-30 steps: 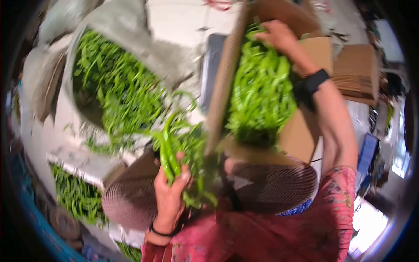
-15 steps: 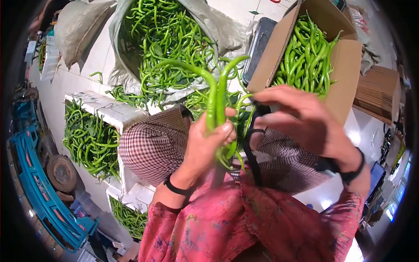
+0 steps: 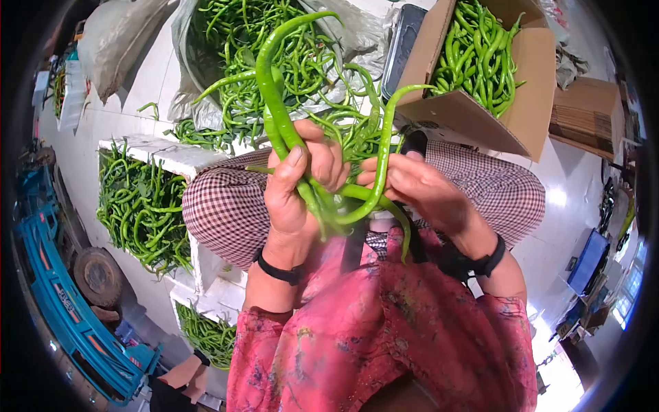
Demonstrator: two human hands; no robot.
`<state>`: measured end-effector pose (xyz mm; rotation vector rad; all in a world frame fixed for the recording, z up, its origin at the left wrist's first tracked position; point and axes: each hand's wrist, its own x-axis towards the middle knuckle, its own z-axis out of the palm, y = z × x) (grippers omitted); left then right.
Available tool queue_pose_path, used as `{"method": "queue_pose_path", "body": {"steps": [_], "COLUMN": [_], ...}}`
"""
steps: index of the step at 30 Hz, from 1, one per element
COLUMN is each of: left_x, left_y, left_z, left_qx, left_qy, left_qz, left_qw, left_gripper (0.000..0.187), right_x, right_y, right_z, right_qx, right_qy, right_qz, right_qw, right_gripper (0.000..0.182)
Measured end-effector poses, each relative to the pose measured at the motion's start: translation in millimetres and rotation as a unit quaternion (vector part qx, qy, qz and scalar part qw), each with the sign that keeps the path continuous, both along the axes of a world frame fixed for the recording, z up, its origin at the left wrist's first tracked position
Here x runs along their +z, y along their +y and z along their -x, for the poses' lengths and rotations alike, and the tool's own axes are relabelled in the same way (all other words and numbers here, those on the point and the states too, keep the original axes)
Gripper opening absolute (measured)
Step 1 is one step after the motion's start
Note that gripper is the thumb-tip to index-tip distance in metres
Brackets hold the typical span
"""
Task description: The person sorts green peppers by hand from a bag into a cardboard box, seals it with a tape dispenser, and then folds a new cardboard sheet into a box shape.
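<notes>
My left hand is wrapped around a small bunch of long green chili peppers. They stick out above the thumb, and their lower ends hang below the palm. Close beside it, my right hand pinches a long curved green chili pepper between thumb and fingers. That pepper bends down and runs leftward toward the bunch; whether my left hand also grips it is hard to see. Behind both hands, loose peppers lie at the mouth of a large open sack, which is full of peppers and some leaves.
An open cardboard box with peppers stands at the upper right, beside flattened cardboard. White foam boxes of peppers are on the left. A blue cart stands farther left. Another person's arm shows at the lower left.
My right hand has come from beside the cardboard box down and left to my left hand, and now pinches a long pepper. My left hand has shifted slightly left with its bunch.
</notes>
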<state>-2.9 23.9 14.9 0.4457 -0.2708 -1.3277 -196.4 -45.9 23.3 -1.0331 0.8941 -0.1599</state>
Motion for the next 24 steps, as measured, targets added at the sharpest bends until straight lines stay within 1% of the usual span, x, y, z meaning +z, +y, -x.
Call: {"method": "queue_pose_path", "body": {"steps": [1,2,3,4,5,6,7,9,10,11,13,14,15,17,18,19,21,22,23,24], "left_x": [0.9,1.8,3.2,3.8,2.0,-0.1,-1.1,1.0,1.8,0.4,2.7,8.4,1.4,-7.8,-11.4,-21.4,-29.9,-32.4,-33.1,-33.2], "left_y": [0.7,0.4,0.7,-0.8,-0.5,0.1,-0.1,-1.0,-0.1,-0.2,-1.0,0.8,3.0,2.9,3.2,5.2,8.5,10.0,10.1,10.1], "left_z": [-0.4,-2.7,-5.4,-8.8,-9.7,-10.5,-10.6,-8.4,-6.1,-6.1,-1.5,2.7,1.0,7.2,12.8,14.6,20.2,20.6,18.3,15.7], "left_qx": [-0.005,-0.009,-0.010,-0.013,-0.006,-0.005,-0.006,0.002,0.010,0.007,0.018,0.041,0.007,-0.039,-0.049,-0.074,-0.083,-0.087,-0.115,-0.143], "left_qy": [-0.001,0.045,0.090,0.099,0.153,0.141,0.131,0.135,0.140,0.153,0.128,0.128,0.109,0.094,0.096,0.098,0.062,0.063,0.038,0.012], "left_qz": [0.001,0.015,0.030,0.050,0.057,0.061,0.065,0.052,0.036,0.037,0.001,-0.072,-0.074,-0.087,-0.102,-0.098,-0.127,-0.129,-0.124,-0.117], "left_qw": [1.000,0.999,0.995,0.994,0.987,0.988,0.989,0.990,0.989,0.988,0.992,0.988,0.991,0.991,0.989,0.988,0.987,0.986,0.985,0.983], "left_gripper": [0.029,0.028,0.028,0.028,0.028,0.029,0.029,0.029,0.029,0.027,0.022,0.018,0.016,0.017,0.017,0.019,0.024,0.024,0.026,0.029], "right_x": [-4.7,-9.6,-16.3,-24.4,-24.2,-19.2,-13.5,-1.2,1.6,0.9,-0.5,-8.0,-8.4,-12.9,-20.3,-26.4,-37.5,-43.4,-46.5,-49.0], "right_y": [-0.1,-0.8,2.5,7.9,12.8,19.8,22.8,27.8,30.1,27.7,24.3,35.1,33.7,26.7,26.7,27.7,27.4,26.0,24.7,23.0], "right_z": [-4.0,-6.7,-7.6,-8.6,-12.2,-14.0,-17.0,-25.3,-31.8,-29.9,-25.5,-38.2,-36.2,-28.4,-22.9,-18.4,-10.0,-6.9,-2.2,3.6], "right_qx": [-0.023,-0.039,-0.036,-0.055,-0.074,-0.087,-0.084,-0.054,-0.069,-0.071,-0.063,-0.230,-0.230,-0.261,-0.260,-0.264,-0.269,-0.273,-0.277,-0.293], "right_qy": [-0.141,-0.276,-0.279,-0.344,-0.407,-0.318,-0.320,-0.274,-0.305,-0.306,-0.188,-0.333,-0.335,-0.349,-0.328,-0.327,-0.316,-0.284,-0.284,-0.271], "right_qz": [-0.153,-0.298,-0.296,-0.320,-0.345,-0.293,-0.291,-0.149,-0.065,-0.066,0.095,-0.053,-0.055,-0.106,-0.143,-0.145,-0.175,-0.174,-0.176,-0.145], "right_qw": [0.978,0.913,0.913,0.881,0.843,0.898,0.898,0.948,0.948,0.947,0.975,0.913,0.912,0.894,0.897,0.896,0.893,0.902,0.901,0.906], "right_gripper": [0.037,0.040,0.040,0.042,0.045,0.053,0.053,0.058,0.057,0.057,0.044,0.033,0.033,0.028,0.031,0.031,0.030,0.029,0.029,0.027]}}
